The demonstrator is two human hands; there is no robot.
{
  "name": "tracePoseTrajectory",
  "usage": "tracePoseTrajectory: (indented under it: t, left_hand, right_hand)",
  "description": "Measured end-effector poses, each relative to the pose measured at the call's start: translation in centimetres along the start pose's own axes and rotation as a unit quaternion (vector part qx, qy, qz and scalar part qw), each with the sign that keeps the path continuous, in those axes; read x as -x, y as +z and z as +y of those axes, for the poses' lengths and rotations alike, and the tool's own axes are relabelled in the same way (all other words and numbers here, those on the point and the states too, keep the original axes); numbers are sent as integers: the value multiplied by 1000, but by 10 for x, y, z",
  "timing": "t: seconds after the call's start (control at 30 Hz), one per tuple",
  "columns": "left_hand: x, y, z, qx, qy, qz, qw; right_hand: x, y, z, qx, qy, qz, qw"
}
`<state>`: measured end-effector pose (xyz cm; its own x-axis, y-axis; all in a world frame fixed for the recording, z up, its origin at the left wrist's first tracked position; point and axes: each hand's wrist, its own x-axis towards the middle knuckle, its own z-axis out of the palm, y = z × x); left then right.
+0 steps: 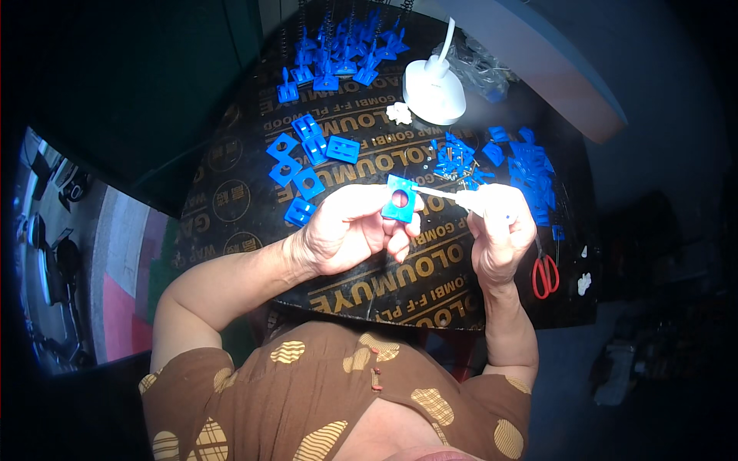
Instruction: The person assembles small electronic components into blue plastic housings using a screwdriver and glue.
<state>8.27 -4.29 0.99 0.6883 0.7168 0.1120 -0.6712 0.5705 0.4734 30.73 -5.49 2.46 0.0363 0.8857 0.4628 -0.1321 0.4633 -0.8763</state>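
Observation:
My left hand [342, 229] pinches a flat blue plastic plate [398, 184] with a round hole through it, held up above the table. From the right, my right hand [500, 234] grips a slim white pointed tool [442, 193]; its thin tip reaches the plate's upper right edge. Fingers hide the tool's body, so its exact kind cannot be made out. Left of the plate lie several loose blue plastic pieces [310, 183], some with round holes. Small blue parts mixed with metal bits [455, 156] lie just beyond my right hand.
A white lamp base [434, 94] stands at the back. Blue pieces with dark springs [327, 61] crowd the far left. More blue parts [536, 173] pile up at the right, near red-handled scissors [545, 276]. The dark printed plywood tabletop [361, 296] ends close to my body.

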Motion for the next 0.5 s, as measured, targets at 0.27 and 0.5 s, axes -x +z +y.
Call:
tracePoseTrajectory:
  t: [0.27, 0.5]
  left_hand:
    - [-2, -2, 0, 3, -6, -8, 1000]
    - [-1, -3, -2, 21, -20, -10, 1000]
  right_hand:
    - [-4, 5, 0, -6, -32, 16, 999]
    - [-5, 4, 2, -72, 13, 15, 997]
